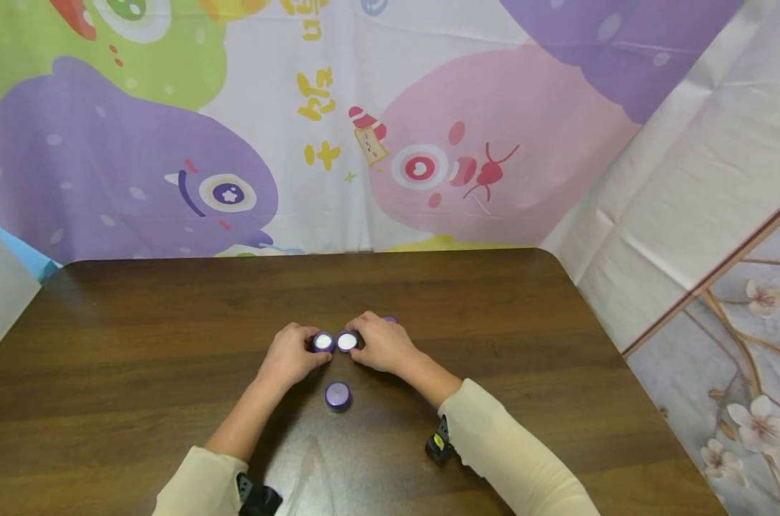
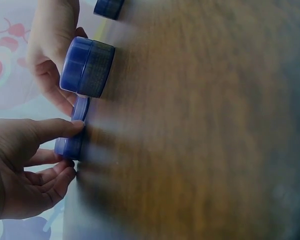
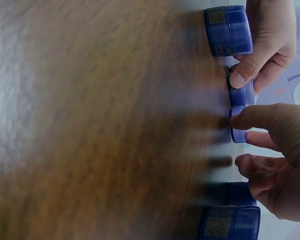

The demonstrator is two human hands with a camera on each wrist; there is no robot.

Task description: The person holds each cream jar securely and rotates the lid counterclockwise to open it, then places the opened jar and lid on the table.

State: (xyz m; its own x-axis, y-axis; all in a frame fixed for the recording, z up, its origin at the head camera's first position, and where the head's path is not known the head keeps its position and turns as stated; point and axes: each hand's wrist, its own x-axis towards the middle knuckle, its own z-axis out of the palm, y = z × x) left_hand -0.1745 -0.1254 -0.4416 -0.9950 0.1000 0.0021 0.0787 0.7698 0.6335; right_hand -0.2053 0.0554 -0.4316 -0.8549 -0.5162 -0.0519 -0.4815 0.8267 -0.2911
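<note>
Two small round purple jars with white tops stand side by side on the brown table. My left hand [image 1: 291,355] pinches the left jar [image 1: 323,342] between thumb and fingers. The right jar [image 1: 347,342] is pinched the same way by my right hand [image 1: 383,345]. Only a narrow gap parts them in the head view. Closer to me stands a third purple jar [image 1: 338,395] with a lilac top, untouched. Behind my right hand another purple piece [image 1: 390,319] peeks out, mostly hidden. The right wrist view has a jar with a printed square [image 3: 230,223] beside that hand.
A wooden table [image 1: 170,408] spans the view. At its far edge hangs a cloth [image 1: 338,215] with cartoon figures. A flowered panel [image 1: 744,373] stands on the right, and a pale surface [image 1: 3,287] on the left.
</note>
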